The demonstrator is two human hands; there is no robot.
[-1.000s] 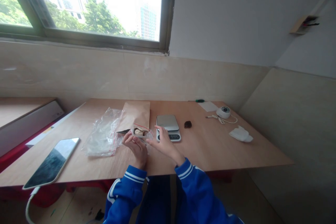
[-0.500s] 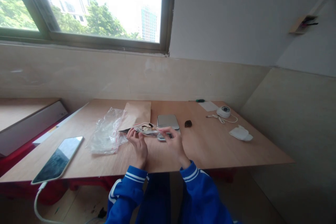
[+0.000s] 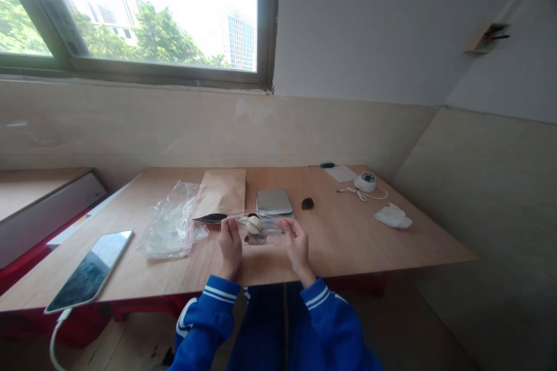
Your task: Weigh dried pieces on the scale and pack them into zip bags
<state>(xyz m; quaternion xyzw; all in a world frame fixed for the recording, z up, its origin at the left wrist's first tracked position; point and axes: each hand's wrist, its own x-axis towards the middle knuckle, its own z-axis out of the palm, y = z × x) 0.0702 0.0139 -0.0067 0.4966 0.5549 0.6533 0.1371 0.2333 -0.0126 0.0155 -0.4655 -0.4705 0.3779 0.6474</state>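
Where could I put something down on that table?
The widest bare patch lies between the right hand, dark lump, crumpled white sheet and the front edge of the table. A smaller one separates the phone and crumpled plastic. It's crowded around the held zip bag, scale and brown paper bag.

free room between hands [image 3: 298,247] and tissue [image 3: 393,217], dark lump [image 3: 307,203] obstacle ahead

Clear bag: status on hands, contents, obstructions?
Left hand and right hand pinching clear bag near opposite sides. Pale and brown pieces inside. Scale behind, partly hidden by bag.
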